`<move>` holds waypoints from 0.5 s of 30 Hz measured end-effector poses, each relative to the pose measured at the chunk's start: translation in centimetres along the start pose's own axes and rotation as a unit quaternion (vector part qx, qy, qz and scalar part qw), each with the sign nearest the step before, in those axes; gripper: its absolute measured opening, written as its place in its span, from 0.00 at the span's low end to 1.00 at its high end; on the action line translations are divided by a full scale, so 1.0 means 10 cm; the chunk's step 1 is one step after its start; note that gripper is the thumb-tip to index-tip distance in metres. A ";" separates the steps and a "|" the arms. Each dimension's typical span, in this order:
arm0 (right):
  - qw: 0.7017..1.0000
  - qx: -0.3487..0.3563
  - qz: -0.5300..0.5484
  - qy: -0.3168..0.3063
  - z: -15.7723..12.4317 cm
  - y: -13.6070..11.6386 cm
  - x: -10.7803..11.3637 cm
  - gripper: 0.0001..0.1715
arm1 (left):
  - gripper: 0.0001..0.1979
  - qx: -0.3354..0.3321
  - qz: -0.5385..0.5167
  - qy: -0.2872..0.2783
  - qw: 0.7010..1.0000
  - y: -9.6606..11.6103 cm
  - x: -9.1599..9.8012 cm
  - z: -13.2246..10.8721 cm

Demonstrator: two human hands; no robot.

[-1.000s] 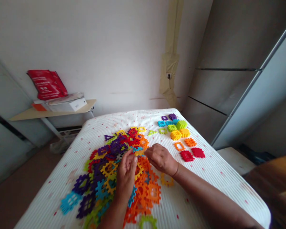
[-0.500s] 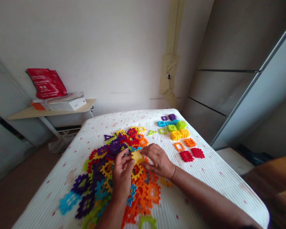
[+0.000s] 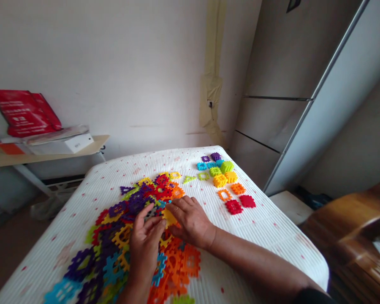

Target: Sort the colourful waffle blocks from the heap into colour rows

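A solid yellow toothed building tile (image 3: 169, 217) is held between my two hands above a heap of plastic tiles. My left hand (image 3: 145, 236) grips its left edge, thumb and fingertips near each other. From the right, my right hand (image 3: 191, 221) is closed on the same tile, its fingers covering much of the top. Beneath them spreads the heap of interlocking tiles, with purple tiles (image 3: 137, 203), orange tiles (image 3: 177, 266) and a blue tile (image 3: 113, 268) among it. Part of the heap is hidden behind my hands and forearms.
Sorted by colour at the right are purple (image 3: 215, 156), green (image 3: 227, 166), yellow (image 3: 220, 181) and red tiles (image 3: 234, 207). The white quilted cover (image 3: 256, 236) lies over the table. A side shelf (image 3: 98, 143) bears a red bag (image 3: 25, 112); a grey cabinet (image 3: 266, 122) stands right.
The view has turned to the right, so the table and heap sit further left. My right hand has closed further over the yellow tile, hiding more of it.
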State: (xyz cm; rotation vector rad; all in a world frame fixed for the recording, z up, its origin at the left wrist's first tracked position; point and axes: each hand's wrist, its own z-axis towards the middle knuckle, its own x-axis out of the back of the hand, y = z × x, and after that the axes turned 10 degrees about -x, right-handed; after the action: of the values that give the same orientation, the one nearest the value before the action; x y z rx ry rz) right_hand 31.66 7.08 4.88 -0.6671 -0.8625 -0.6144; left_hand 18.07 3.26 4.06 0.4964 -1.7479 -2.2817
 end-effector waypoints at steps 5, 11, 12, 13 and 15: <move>0.998 -0.021 0.045 -0.024 0.05 0.14 0.21 0.31 | 0.34 0.004 -0.004 -0.021 1.000 -0.02 -0.02 -0.02; 0.992 -0.121 -0.006 0.041 0.08 1.21 0.82 0.27 | 0.30 -0.011 -0.003 -0.012 1.000 -0.03 -0.02 -0.01; 0.987 -0.150 -0.040 0.035 0.07 1.43 0.91 0.28 | 0.30 -0.012 0.000 -0.012 1.000 -0.03 -0.02 -0.01; 0.981 -0.178 -0.077 0.018 0.06 1.64 0.98 0.27 | 0.30 -0.013 0.002 -0.011 1.000 -0.04 -0.01 -0.01; 0.963 -0.226 -0.141 -0.025 0.03 1.99 1.07 0.27 | 0.30 -0.011 0.004 -0.013 1.000 -0.06 0.00 0.00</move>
State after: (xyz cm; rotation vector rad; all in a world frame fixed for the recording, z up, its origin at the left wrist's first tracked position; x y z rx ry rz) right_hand 51.22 17.80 8.48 -0.9835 -0.8788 -1.0744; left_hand 18.10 3.42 3.46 0.4570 -1.7321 -2.3076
